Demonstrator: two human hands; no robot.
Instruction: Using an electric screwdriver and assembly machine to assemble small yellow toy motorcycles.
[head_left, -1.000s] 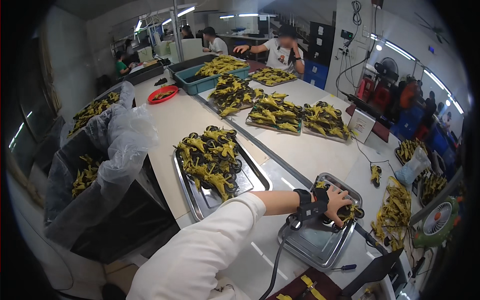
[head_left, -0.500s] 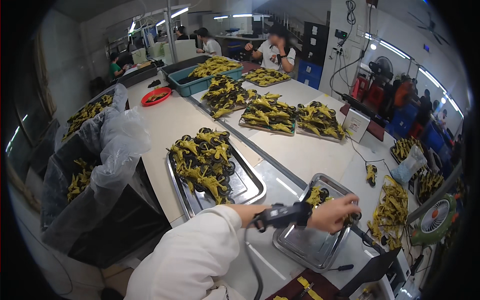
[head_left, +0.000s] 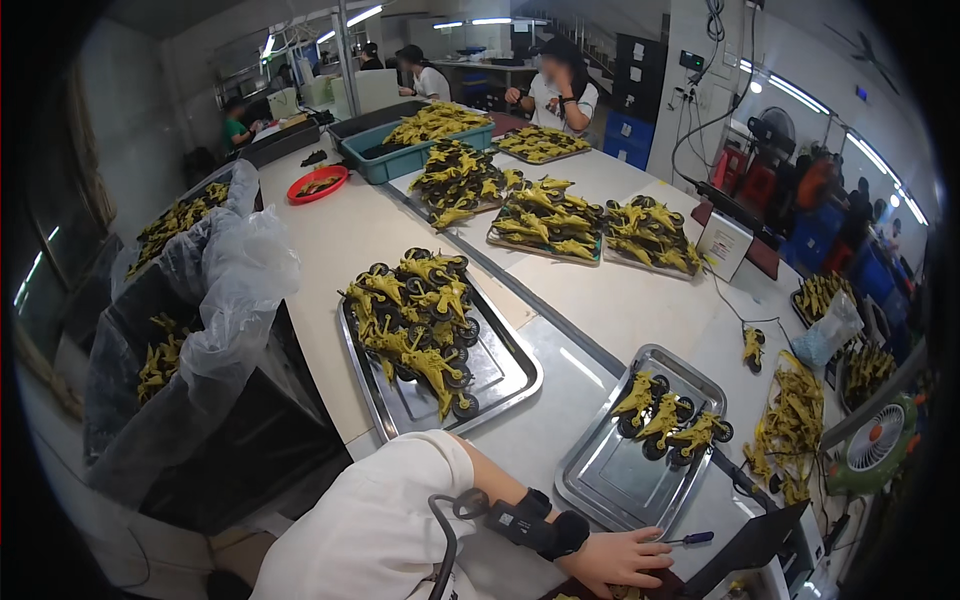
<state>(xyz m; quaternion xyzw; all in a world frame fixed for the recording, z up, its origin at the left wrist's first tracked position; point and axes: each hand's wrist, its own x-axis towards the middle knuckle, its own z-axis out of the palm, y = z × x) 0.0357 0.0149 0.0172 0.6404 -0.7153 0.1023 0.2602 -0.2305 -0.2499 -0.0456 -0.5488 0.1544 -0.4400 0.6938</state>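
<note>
Grip, left hand (head_left: 615, 560): spread, pinching nothing visible, beside blue-handled screwdriver (head_left: 699, 538).
Yellow-black wheeled plastic pieces (head_left: 662, 420): three, rowed across silver rectangular metal tray (head_left: 608, 492), far half.
Change: withdrawn nearward, leaving rightmost piece (head_left: 699, 432) released.

No words or numbers can be read; the markings are too small or blurred. A white upright card (head_left: 726, 243) at the far right edge of the bench (head_left: 610, 255) carries several faint lines of print. The black device (head_left: 520, 522) strapped to the wrist above the left hand (head_left: 615, 562) has a pale square label with an indistinct dark pattern. In the background, pale labels stand on a dark cabinet (head_left: 637, 67) and on the blue drawers (head_left: 627, 138) below it. A small wall box (head_left: 691, 61) shows a green-lit display, its characters illegible.
</note>
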